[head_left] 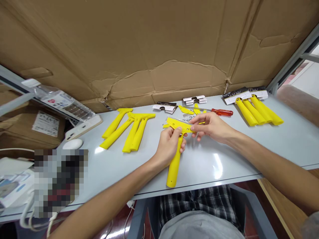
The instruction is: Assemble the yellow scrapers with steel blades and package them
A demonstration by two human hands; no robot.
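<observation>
My left hand (pixel 169 142) is closed around the neck of a yellow scraper (pixel 174 166), its thumb pressed on the head. The handle points down toward the table's front edge, and a thin metallic strip shows along the head's top edge. At the right end of that head, my right hand (pixel 208 127) pinches with thumb and forefinger; its other fingers curl beneath. Just behind the hands lie loose yellow flat pieces (pixel 186 110) and a screwdriver with a red handle (pixel 221 112). Part of these pieces is hidden by my fingers.
Several yellow scraper handles (pixel 136 132) lie left. Scrapers with black-and-white cards (pixel 259 109) lie right. More folded cards (pixel 164 107) rest at the back, before a cardboard wall (pixel 159 43). A plastic bottle (pixel 62 101), phone (pixel 84 127) and white mouse (pixel 72 144) are left.
</observation>
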